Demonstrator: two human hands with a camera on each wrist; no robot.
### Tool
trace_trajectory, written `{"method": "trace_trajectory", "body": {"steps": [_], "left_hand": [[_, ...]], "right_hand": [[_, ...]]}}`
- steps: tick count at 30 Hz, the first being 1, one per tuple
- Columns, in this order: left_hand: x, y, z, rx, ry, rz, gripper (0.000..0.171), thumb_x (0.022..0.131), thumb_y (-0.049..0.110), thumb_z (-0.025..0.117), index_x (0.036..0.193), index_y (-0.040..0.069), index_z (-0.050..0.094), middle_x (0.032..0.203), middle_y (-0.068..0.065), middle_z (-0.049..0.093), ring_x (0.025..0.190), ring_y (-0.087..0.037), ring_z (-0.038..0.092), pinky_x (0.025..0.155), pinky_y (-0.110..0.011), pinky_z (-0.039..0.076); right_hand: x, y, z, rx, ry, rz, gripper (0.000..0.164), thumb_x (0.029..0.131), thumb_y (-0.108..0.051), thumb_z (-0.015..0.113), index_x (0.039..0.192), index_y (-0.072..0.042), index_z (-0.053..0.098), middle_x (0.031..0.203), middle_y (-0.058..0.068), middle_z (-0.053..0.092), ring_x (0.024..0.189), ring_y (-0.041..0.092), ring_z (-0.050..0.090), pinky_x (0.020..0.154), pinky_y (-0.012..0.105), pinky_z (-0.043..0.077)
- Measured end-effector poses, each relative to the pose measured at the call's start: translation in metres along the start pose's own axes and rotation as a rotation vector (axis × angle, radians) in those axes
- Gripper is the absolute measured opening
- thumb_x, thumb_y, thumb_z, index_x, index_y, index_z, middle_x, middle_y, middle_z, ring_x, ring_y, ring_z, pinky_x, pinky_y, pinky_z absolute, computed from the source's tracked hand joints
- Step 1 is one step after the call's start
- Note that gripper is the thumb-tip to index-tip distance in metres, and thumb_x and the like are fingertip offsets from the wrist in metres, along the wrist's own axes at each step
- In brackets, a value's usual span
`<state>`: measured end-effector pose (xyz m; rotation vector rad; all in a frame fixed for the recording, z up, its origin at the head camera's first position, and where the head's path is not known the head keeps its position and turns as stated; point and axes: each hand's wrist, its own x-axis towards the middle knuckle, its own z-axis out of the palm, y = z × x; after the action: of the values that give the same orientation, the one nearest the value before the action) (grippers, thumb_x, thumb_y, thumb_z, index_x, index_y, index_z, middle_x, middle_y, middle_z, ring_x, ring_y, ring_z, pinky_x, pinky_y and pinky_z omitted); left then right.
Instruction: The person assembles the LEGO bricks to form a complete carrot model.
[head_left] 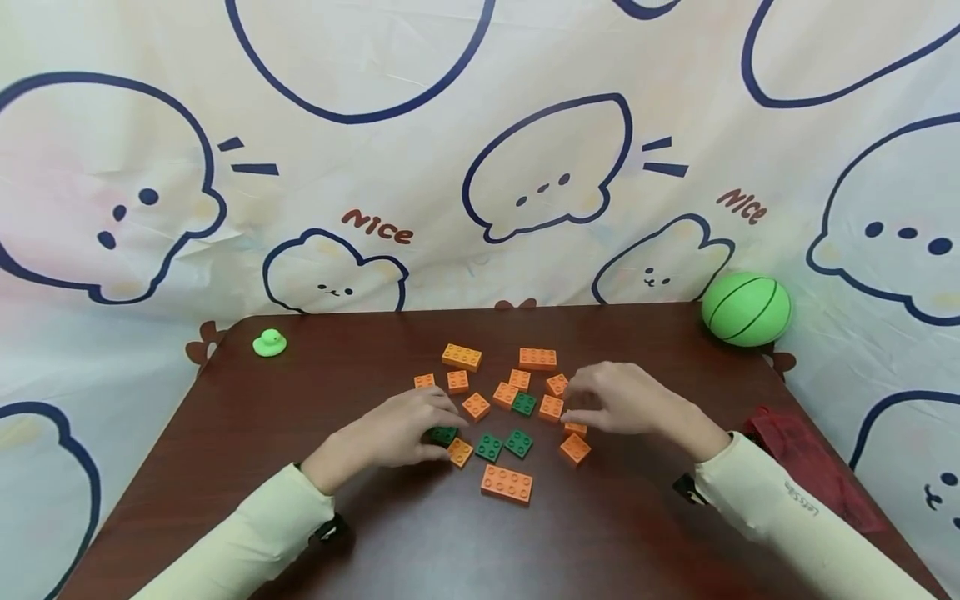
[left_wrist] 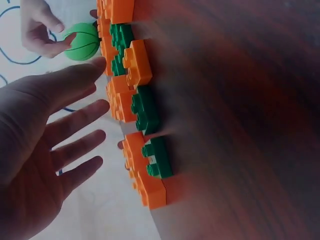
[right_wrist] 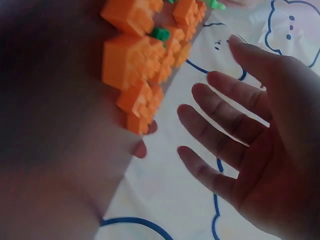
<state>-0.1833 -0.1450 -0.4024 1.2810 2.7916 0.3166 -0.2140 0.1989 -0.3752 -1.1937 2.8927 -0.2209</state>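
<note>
Several orange and green toy building bricks lie loosely spread on the dark table, among them a long orange brick (head_left: pixel 507 484) in front and a green brick (head_left: pixel 518 443) behind it. My left hand (head_left: pixel 401 429) hovers over the left side of the spread, fingers apart and holding nothing. Beneath it a green brick (head_left: pixel 443 434) is partly hidden. The left wrist view shows this hand (left_wrist: pixel 45 130) apart from the bricks. On the right, my other hand (head_left: pixel 626 400) is above orange bricks (head_left: pixel 575 449); its fingers are spread and hold nothing in the right wrist view.
A small green rubber duck (head_left: pixel 270 342) sits at the table's back left. At the back right corner is a green ball (head_left: pixel 747 309) with black lines. Dark red mesh cloth (head_left: pixel 813 467) lies along the right edge. A cartoon-printed sheet (head_left: pixel 435 167) hangs behind the table (head_left: pixel 420 550).
</note>
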Motion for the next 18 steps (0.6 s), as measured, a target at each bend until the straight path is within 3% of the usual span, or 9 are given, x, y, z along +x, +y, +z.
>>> {"method": "trace_trajectory", "body": {"steps": [5, 11, 15, 18], "left_hand": [[0.005, 0.001, 0.007, 0.032, -0.008, -0.006, 0.039, 0.078, 0.037, 0.077, 0.114, 0.023, 0.07, 0.109, 0.009, 0.066, 0.102, -0.01, 0.051, 0.086, -0.031, 0.049], [0.007, 0.003, 0.017, 0.128, -0.003, 0.013, 0.036, 0.077, 0.04, 0.077, 0.109, 0.025, 0.073, 0.107, 0.007, 0.065, 0.102, -0.013, 0.047, 0.084, -0.031, 0.047], [0.007, 0.006, 0.022, 0.163, 0.026, 0.026, 0.034, 0.076, 0.042, 0.077, 0.105, 0.024, 0.074, 0.108, 0.008, 0.065, 0.106, -0.015, 0.044, 0.088, -0.034, 0.045], [0.007, 0.008, 0.024, 0.168, 0.031, -0.003, 0.032, 0.076, 0.043, 0.078, 0.102, 0.025, 0.074, 0.109, 0.008, 0.066, 0.116, -0.02, 0.044, 0.096, -0.039, 0.043]], "right_hand": [[-0.003, -0.007, 0.019, 0.009, -0.038, -0.005, 0.031, 0.082, -0.054, 0.066, 0.098, -0.028, 0.072, 0.078, -0.016, 0.062, 0.064, 0.002, 0.048, 0.058, 0.02, 0.043], [-0.002, -0.028, 0.036, 0.017, -0.006, -0.072, 0.029, 0.083, -0.056, 0.064, 0.096, -0.031, 0.071, 0.086, -0.017, 0.066, 0.072, 0.001, 0.054, 0.07, 0.026, 0.044], [-0.004, -0.048, 0.046, 0.005, 0.019, -0.126, 0.039, 0.081, -0.066, 0.058, 0.092, -0.031, 0.071, 0.083, -0.016, 0.064, 0.069, 0.0, 0.052, 0.063, 0.026, 0.038], [-0.004, -0.062, 0.054, -0.028, 0.032, -0.164, 0.048, 0.078, -0.074, 0.055, 0.092, -0.031, 0.071, 0.081, -0.015, 0.06, 0.062, -0.001, 0.046, 0.055, 0.023, 0.033]]}}
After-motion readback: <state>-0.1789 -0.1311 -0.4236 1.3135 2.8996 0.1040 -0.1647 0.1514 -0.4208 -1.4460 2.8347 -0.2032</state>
